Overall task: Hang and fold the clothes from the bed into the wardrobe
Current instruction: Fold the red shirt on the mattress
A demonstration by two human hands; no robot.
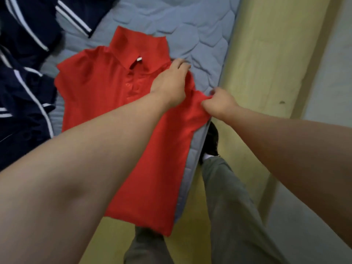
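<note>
A red polo shirt [106, 88] lies face up on the grey quilted mattress [200, 35], collar toward the far end, its hem hanging over the bed's near edge. My left hand [171, 82] lies on the shirt's right shoulder, fingers bent over the fabric's edge. My right hand [219, 103] pinches the shirt's right sleeve at the mattress edge and lifts it a little.
Dark navy garments with white stripes [24, 73] are piled on the left of the bed. A yellowish floor [266, 63] runs along the bed's right side. My legs in grey trousers [228, 197] stand by the bed's edge.
</note>
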